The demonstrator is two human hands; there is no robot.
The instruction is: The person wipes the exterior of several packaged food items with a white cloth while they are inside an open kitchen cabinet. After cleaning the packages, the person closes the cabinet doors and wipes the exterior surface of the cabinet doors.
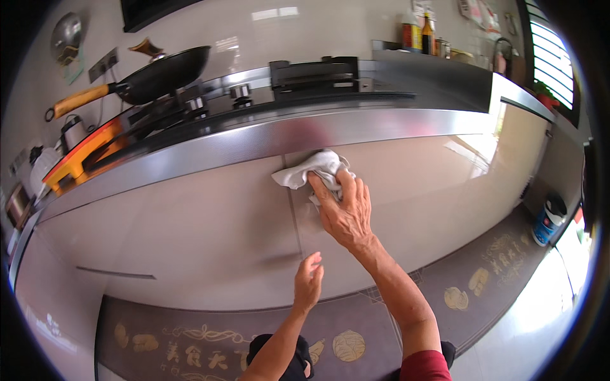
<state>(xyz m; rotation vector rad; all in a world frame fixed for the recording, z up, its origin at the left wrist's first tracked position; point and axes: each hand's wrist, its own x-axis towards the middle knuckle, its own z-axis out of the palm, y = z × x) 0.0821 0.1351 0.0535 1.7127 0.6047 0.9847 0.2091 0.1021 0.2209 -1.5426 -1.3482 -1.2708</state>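
Observation:
My right hand point(346, 209) presses a crumpled white cloth point(321, 166) against the glossy beige cabinet front point(210, 216). The cloth lies over the upper end of the seam between two cabinet doors, just under the metal counter edge point(254, 141). The fingers bend around the cloth, and a loose corner of it spreads to the left. Lower down, in front of the doors, my left hand point(309, 279) hangs with loosely bent fingers and a gap at the thumb. It holds nothing and appears apart from the door.
A black wok point(165, 76) with a wooden handle rests on the gas stove point(318, 79). An orange stand point(82, 159) is at the counter's left. Several bottles point(427, 35) stand at the back right. A patterned mat point(219, 336) covers the floor, with a blue-and-white bucket point(548, 222) at right.

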